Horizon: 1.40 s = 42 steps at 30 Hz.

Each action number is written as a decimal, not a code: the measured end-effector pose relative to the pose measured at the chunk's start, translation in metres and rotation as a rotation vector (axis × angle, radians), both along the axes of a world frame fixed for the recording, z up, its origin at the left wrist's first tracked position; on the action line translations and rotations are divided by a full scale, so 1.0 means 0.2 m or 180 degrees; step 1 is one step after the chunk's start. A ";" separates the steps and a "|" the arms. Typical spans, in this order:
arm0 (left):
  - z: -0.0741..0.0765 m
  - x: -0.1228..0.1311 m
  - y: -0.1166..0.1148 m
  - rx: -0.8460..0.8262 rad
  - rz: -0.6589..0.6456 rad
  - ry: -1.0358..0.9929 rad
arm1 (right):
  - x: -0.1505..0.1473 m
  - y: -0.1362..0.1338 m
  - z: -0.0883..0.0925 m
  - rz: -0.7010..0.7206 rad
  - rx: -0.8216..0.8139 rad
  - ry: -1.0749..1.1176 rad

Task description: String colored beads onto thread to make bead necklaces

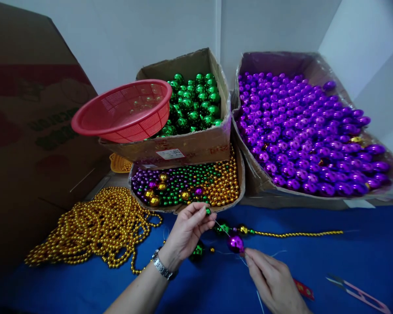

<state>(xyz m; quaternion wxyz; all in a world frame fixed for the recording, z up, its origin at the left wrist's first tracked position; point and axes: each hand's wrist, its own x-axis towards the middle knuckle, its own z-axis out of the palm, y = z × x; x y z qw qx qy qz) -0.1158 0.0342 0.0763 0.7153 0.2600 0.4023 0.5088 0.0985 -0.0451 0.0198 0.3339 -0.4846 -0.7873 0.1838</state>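
My left hand [190, 231], with a watch [162, 265] on the wrist, pinches a small green bead [208, 211] between thumb and finger. A thin clear thread [221, 225] runs from that bead to a large shiny purple bead [236, 244]. The fingertips of my right hand [271, 277] are closed at the lower right side of the purple bead. Just behind lies a strand with a large green bead [223, 227], a gold bead [243, 229] and a row of small gold beads [298, 234]. Another large green bead [198, 249] is partly hidden by my left hand.
Boxes of green balls [193, 102], purple balls [301, 131] and small mixed beads [183, 185] stand behind. A red basket [121, 111] rests on the green box. Gold bead strands [101, 226] lie left. Thread snips [360, 294] and a red item [304, 289] lie right.
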 end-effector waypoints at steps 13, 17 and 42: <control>-0.02 0.00 -0.04 0.0349 -0.0049 0.0473 | 0.02 0.00 -0.08 -0.0186 0.0896 -0.0843; 0.00 0.00 -0.06 0.0690 -0.0485 0.0976 | -0.01 0.01 -0.06 -0.0170 0.0646 -0.0498; 0.07 -0.18 0.18 0.0725 -0.0587 0.0907 | -0.03 0.00 0.01 -0.0100 -0.0265 0.0300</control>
